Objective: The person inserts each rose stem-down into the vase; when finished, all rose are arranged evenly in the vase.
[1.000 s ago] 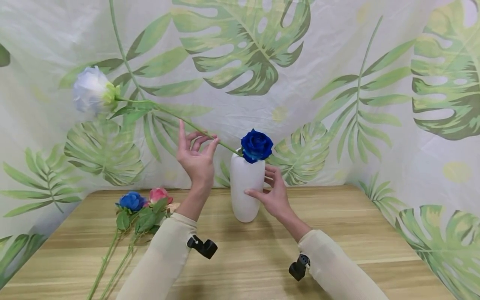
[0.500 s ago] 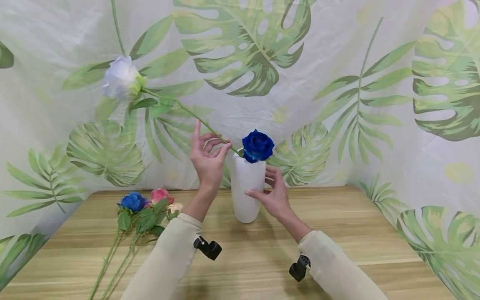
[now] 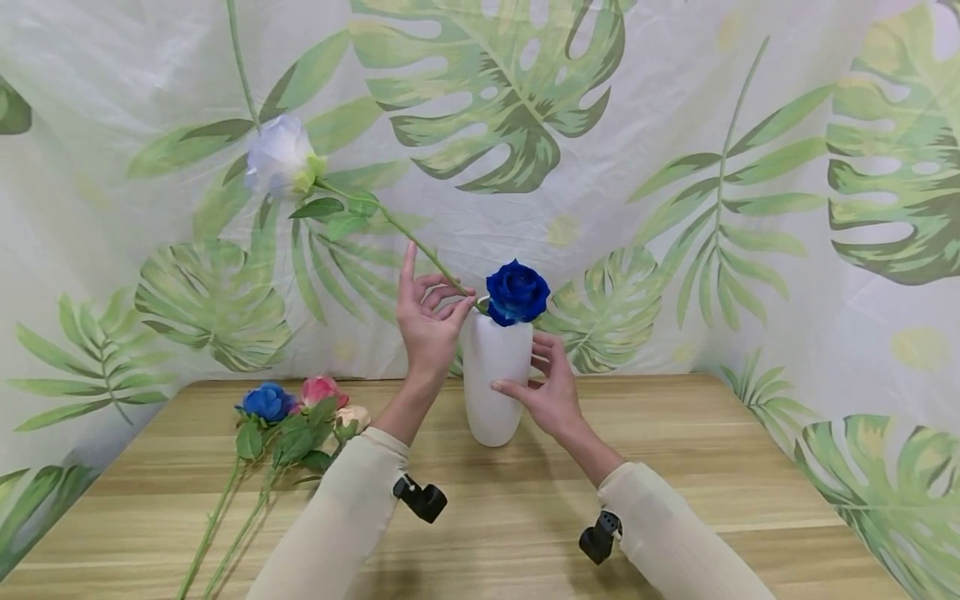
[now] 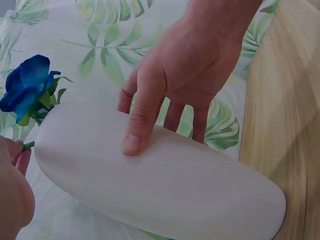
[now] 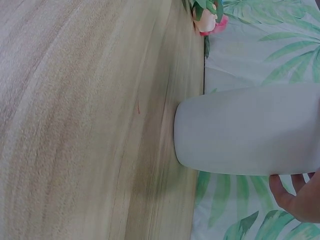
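Observation:
A white vase (image 3: 497,383) stands upright on the table, a dark blue rose (image 3: 517,292) at its mouth. My left hand (image 3: 431,325) pinches the green stem of a white flower (image 3: 281,158) close to the rim, index finger raised; the stem slants down rightward, its lower end at the vase mouth. My right hand (image 3: 553,387) holds the vase from the right, thumb on the front, fingers behind. In the left wrist view, the right hand's thumb presses the vase (image 4: 150,170), and the left hand (image 4: 15,190) shows at the left edge. The right wrist view shows the vase's base (image 5: 240,130).
On the table's left side lie a blue flower (image 3: 267,402), a pink flower (image 3: 322,392) and a cream flower (image 3: 352,417), with green leaves and long stems towards the front edge. A leaf-patterned cloth (image 3: 675,83) hangs behind the wooden table (image 3: 675,433).
My left hand has moved right and slightly down towards the vase, carrying the white flower rightward, its stem now steeper. My right hand and the vase have stayed almost still.

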`<control>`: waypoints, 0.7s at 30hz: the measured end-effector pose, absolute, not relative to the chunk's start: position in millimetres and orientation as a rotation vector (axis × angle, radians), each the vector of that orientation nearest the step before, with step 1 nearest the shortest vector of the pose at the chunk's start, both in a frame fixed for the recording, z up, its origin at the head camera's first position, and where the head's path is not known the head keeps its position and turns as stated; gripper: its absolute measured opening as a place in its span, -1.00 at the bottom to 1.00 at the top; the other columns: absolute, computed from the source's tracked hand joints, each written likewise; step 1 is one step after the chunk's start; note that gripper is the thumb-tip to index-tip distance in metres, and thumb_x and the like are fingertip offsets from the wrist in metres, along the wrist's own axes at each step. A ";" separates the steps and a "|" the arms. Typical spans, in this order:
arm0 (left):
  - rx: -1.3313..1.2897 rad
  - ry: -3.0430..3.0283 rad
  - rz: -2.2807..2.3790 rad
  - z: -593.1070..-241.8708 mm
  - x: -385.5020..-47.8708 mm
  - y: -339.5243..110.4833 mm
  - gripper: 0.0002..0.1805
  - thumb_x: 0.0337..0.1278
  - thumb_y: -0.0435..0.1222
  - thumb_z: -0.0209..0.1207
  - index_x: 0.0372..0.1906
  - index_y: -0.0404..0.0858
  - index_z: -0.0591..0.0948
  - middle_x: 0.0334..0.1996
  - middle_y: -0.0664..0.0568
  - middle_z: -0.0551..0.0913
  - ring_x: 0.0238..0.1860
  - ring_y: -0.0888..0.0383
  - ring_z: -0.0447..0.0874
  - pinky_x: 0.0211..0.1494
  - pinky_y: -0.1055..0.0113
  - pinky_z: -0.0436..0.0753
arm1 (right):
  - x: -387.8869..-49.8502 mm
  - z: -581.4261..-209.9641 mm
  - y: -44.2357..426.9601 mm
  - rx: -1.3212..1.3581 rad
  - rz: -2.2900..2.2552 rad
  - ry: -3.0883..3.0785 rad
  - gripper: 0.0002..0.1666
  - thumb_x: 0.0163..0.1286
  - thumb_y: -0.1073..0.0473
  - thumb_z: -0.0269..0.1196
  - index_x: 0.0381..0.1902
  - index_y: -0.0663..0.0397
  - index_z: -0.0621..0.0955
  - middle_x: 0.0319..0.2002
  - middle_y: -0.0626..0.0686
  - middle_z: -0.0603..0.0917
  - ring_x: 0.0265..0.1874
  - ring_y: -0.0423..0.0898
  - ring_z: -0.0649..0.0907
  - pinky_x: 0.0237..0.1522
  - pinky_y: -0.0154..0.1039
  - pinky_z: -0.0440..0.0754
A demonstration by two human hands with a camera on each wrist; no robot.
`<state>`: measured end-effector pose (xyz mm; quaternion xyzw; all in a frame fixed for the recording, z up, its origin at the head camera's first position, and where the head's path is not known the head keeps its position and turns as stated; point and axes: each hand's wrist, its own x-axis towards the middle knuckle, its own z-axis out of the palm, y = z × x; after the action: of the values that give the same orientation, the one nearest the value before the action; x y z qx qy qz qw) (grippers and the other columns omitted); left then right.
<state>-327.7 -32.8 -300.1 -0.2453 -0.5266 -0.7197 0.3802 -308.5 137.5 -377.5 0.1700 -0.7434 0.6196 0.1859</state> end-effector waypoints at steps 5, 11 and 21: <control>-0.643 -1.367 -1.848 -300.8 -327.5 -32.2 0.08 0.00 -0.81 0.29 0.63 -0.33 0.12 -0.15 -0.01 0.56 -0.19 0.07 0.77 -0.02 0.24 0.81 | -308.8 -377.0 137.5 0.479 1.758 -2.087 -0.09 0.16 0.39 0.55 0.38 0.16 0.33 0.28 0.30 0.51 0.22 0.28 0.60 0.15 0.27 0.67; -0.653 -1.433 -1.795 -302.9 -327.9 -31.0 0.04 0.00 -0.81 0.29 0.61 -0.39 0.13 -0.20 -0.05 0.56 -0.24 -0.01 0.78 0.00 0.29 0.79 | -307.3 -376.4 136.8 0.469 1.768 -2.097 -0.08 0.15 0.38 0.56 0.38 0.14 0.32 0.29 0.30 0.50 0.23 0.27 0.59 0.16 0.28 0.66; -0.631 -1.475 -1.728 -304.3 -327.5 -27.9 -0.26 0.34 -0.63 0.19 0.56 -0.37 0.26 -0.14 -0.34 0.60 -0.20 -0.09 0.80 -0.11 0.44 0.77 | -308.5 -376.1 137.0 0.472 1.778 -2.077 -0.06 0.12 0.42 0.57 0.37 0.17 0.33 0.27 0.30 0.51 0.22 0.27 0.60 0.15 0.28 0.66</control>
<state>-327.5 -27.9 -304.3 -0.2475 -0.5782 -0.6774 0.3815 -308.5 137.0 -376.1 0.1672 -0.7360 0.6301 0.1825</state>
